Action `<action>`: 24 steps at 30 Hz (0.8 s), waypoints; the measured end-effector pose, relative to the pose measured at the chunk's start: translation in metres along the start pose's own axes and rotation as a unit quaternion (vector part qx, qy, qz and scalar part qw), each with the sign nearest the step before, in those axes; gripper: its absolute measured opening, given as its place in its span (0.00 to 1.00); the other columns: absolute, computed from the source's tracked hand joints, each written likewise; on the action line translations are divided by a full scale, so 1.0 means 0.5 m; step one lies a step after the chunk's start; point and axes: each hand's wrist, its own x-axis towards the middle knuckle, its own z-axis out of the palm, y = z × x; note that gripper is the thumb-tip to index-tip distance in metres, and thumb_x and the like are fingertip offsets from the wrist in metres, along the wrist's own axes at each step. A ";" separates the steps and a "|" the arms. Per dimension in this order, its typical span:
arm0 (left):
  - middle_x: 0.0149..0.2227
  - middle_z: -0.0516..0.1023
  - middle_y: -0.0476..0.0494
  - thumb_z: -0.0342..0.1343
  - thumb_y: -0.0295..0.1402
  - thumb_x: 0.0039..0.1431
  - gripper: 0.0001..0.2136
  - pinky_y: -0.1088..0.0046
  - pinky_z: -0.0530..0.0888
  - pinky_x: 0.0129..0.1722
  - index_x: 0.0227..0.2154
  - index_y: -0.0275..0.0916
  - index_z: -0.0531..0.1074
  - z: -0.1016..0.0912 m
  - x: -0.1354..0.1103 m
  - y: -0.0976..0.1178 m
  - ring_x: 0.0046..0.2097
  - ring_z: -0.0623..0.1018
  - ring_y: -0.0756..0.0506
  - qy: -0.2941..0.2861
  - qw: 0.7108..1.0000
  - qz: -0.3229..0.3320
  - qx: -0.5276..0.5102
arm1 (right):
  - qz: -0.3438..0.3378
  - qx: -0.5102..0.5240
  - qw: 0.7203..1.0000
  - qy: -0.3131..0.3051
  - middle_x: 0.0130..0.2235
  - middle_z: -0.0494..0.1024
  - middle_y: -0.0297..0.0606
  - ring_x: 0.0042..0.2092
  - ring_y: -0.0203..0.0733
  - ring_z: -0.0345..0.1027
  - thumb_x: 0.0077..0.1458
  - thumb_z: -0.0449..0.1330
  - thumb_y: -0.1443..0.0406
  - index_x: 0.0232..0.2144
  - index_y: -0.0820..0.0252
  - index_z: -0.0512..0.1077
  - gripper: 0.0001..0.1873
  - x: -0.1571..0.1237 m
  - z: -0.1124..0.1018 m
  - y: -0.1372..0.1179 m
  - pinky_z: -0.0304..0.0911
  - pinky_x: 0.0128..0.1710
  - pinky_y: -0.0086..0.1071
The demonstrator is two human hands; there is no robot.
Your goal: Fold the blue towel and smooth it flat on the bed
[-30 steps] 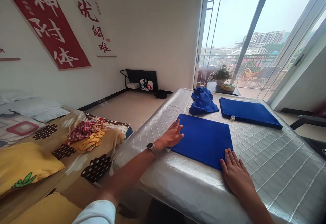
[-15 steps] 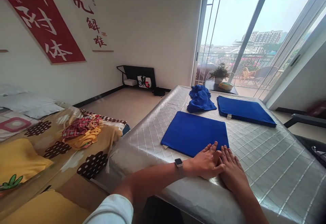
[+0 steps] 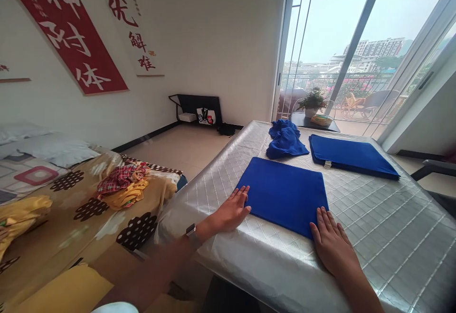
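A flat rectangle of folded blue cloth [image 3: 285,192] lies on the silver quilted table cover [image 3: 363,218]. My left hand [image 3: 233,209], with a watch on its wrist, touches the cloth's near left corner, fingers stretched out. At the near right corner my right hand [image 3: 333,237] lies flat, its fingertips on the cloth's edge. Neither hand grips anything. Behind, to the right, sits a neat stack of folded blue cloths [image 3: 352,155] with a small white tag. A crumpled blue cloth [image 3: 286,139] is heaped near the far edge.
On the left is a bed [image 3: 85,237] with a plaid and yellow clothes pile [image 3: 124,184] and pillows. A plant [image 3: 312,100] stands on a small dark table by the sliding glass door. A black folded frame [image 3: 199,106] leans against the wall.
My left hand has moved left, from beside my right hand across to the cloth's near left corner. My right hand stays at the right corner. The view has shifted slightly.
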 end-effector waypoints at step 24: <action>0.71 0.41 0.22 0.34 0.39 0.71 0.31 0.55 0.45 0.70 0.68 0.19 0.45 0.162 0.190 0.318 0.73 0.41 0.39 -0.051 0.985 0.144 -0.081 | -0.060 -0.070 0.996 0.022 0.71 0.50 0.44 0.72 0.48 0.39 0.64 0.39 0.64 0.68 0.69 0.56 0.33 -0.005 0.012 0.019 0.44 0.68 0.46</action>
